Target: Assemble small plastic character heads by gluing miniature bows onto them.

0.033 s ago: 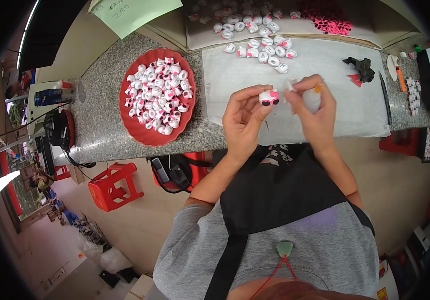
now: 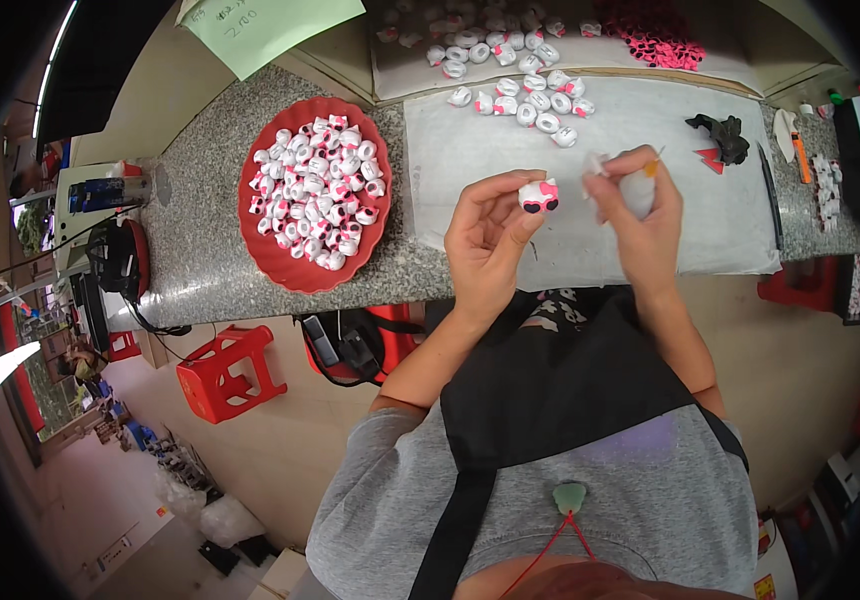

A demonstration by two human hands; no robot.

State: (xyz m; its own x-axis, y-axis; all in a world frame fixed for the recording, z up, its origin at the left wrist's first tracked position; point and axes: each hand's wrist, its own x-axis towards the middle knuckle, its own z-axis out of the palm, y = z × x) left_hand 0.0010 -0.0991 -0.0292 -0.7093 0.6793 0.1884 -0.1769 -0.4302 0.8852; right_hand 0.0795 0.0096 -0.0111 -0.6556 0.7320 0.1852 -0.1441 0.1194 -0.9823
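My left hand (image 2: 487, 235) pinches a small white cat-head figure (image 2: 538, 196) between thumb and fingers; it has a pink bow and pink-rimmed black heart-shaped glasses. To its right, apart from it, my right hand (image 2: 640, 205) is closed around a whitish bottle (image 2: 638, 192) with an orange collar and a thin needle tip. A blurred white scrap (image 2: 598, 163) also shows at the right thumb and index finger; I cannot make out what it is. Both hands are over the white sheet (image 2: 690, 220) on the counter.
A red scalloped plate (image 2: 254, 245) heaped with finished-looking heads stands left. Several white heads (image 2: 535, 100) lie at the back, near a pink-and-black pile (image 2: 655, 45). A crumpled black piece (image 2: 722, 136), a dark pen-like tool (image 2: 770, 195) and an orange-handled cutter (image 2: 801, 158) lie right.
My right hand has shifted slightly to the right, away from the figure, and the bottle's needle tip now shows. My left hand and the figure stay in place.
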